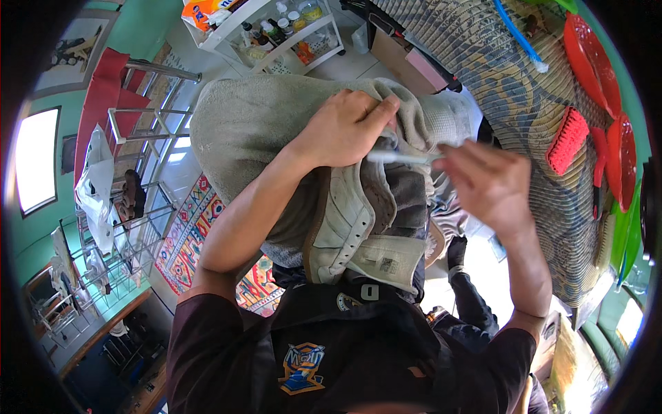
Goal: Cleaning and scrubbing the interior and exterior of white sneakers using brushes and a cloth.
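Note:
A white leather sneaker lies across my lap, its heel end away from me and its laces out. The tongue is folded outward and bears a printed label. My left hand grips the heel end, fingers partly hidden behind the shoe and the grey towel. In my right hand is a thin pale handle, probably a small brush, blurred by motion. Its far end is over the shoe's opening, beside the heel collar; whether it touches is unclear.
On the right, a patterned covered surface holds a red-bristled brush, red dishes and a blue brush. A white cart with bottles stands ahead. Metal racks are left. Another person's leg shows at lower right.

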{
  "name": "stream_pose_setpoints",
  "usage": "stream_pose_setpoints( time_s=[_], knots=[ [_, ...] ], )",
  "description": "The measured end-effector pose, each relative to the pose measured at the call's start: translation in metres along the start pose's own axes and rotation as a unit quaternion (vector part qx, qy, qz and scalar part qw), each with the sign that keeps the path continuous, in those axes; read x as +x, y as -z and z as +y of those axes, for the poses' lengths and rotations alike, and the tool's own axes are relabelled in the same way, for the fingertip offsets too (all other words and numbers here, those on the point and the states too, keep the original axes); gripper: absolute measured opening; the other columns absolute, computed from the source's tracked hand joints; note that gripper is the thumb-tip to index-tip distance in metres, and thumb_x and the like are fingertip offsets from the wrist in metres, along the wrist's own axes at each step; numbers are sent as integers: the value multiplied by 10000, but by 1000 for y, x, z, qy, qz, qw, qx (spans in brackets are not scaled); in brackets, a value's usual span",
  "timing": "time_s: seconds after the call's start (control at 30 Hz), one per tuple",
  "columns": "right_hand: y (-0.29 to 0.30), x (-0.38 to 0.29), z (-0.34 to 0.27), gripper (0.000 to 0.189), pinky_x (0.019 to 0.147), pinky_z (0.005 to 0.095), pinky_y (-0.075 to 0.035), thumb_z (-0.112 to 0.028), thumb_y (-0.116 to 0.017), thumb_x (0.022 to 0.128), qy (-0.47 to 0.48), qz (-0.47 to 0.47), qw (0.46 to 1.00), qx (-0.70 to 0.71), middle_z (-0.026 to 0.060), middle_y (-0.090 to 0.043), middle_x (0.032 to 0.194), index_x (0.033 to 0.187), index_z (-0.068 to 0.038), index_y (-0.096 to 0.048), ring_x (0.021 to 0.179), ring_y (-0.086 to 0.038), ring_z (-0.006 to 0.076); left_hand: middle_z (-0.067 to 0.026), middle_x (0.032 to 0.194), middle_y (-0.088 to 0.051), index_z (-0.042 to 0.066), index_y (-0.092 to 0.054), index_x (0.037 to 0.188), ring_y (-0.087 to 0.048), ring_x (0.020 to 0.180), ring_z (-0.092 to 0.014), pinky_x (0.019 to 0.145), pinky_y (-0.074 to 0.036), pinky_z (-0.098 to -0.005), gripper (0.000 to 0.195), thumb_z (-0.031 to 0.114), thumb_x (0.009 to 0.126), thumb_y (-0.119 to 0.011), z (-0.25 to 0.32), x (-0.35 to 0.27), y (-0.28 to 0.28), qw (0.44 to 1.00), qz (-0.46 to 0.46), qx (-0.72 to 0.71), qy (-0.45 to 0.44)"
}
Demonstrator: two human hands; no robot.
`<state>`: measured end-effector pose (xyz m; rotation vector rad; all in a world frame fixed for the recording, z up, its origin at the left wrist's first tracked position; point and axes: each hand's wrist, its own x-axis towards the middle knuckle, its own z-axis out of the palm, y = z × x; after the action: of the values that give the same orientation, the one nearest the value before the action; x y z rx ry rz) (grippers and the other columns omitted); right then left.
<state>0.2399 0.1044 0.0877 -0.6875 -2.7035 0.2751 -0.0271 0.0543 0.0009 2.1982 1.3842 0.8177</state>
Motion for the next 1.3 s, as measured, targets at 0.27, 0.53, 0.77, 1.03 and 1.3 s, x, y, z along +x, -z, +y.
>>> stream_pose_setpoints(
  time_s=[0.27, 0.53, 0.77, 1.03, 1.3],
  knots=[
    [3, 6, -20, 214, 481, 334, -499, -345, -733, 910, -17, -122, 990, -64, 0, -665, 711, 868, -135, -744, 582, -677, 196, -188, 707, -680, 39, -721, 833, -660, 701, -461, 673, -522, -551, 413, 319, 1053, -512, 30, 8, 0, 992, 39, -64, 97],
    [-5, -1, -39, 295, 474, 337, -513, -350, -631, 985, -24, -199, 972, -121, 37, -661, 654, 817, -121, -714, 529, -666, 212, -192, 672, -668, 64, -709, 721, -667, 688, -452, 652, -524, -547, 443, 352, 1031, -579, 51, 17, 1, 982, 29, -54, 179],
    [-4, 3, -34, 193, 529, 359, -550, -221, -654, 940, -59, -122, 986, -96, 70, -695, 678, 815, -98, -736, 582, -704, 246, -184, 712, -695, 72, -765, 810, -687, 712, -432, 667, -534, -519, 407, 356, 1033, -577, 48, 13, 1, 978, 11, -84, 191],
    [5, 18, -31, 142, 593, 398, -571, -149, -663, 867, -33, -236, 970, -41, 112, -701, 704, 766, -91, -742, 683, -738, 269, -188, 694, -683, 69, -770, 817, -690, 711, -424, 649, -525, -498, 398, 331, 1040, -571, 51, 17, 7, 974, -22, -88, 208],
    [-6, 15, -18, 311, 615, 439, -554, -299, -660, 957, -31, -200, 979, -11, 140, -686, 677, 783, -54, -741, 628, -706, 320, -200, 678, -650, 1, -750, 880, -617, 608, -377, 607, -475, -412, 381, 275, 1063, -558, 47, 13, 3, 980, -17, -89, 178]
  ],
)
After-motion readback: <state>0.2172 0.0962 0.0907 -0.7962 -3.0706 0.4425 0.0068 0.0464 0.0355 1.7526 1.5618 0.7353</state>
